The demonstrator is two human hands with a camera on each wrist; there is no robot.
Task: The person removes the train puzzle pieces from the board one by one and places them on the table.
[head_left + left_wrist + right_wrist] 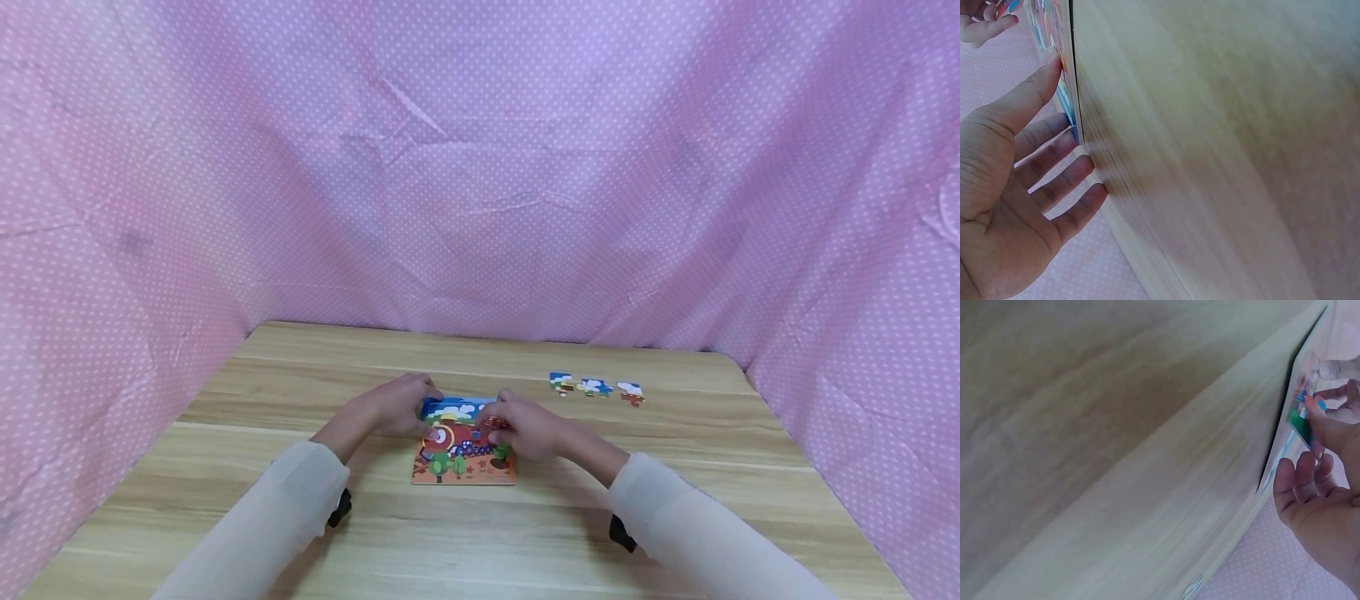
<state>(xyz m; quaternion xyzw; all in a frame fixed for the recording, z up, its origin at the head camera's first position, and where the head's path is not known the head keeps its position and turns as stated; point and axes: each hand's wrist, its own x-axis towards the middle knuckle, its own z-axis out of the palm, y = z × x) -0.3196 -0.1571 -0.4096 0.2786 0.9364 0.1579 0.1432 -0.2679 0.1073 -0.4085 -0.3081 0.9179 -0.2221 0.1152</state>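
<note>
A jigsaw puzzle (468, 475) with a cartoon red train, green trees and a blue sky lies flat on the wooden table. At its upper left side is my left hand (401, 404); the thumb (1044, 81) rests on the picture, and the fingers extend loosely along the edge and the tabletop. Over the puzzle's right part, my right hand (525, 427) pinches a puzzle piece (1300, 427) with green and red on it. In the right wrist view this piece is tilted above the board. My right fingers hide part of the picture beneath.
Three groups of loose puzzle pieces lie to the far right: a left one (559, 380), a middle one (595, 387) and a right one (631, 392). Pink dotted cloth (480, 208) hangs behind and beside the wooden table (300, 367).
</note>
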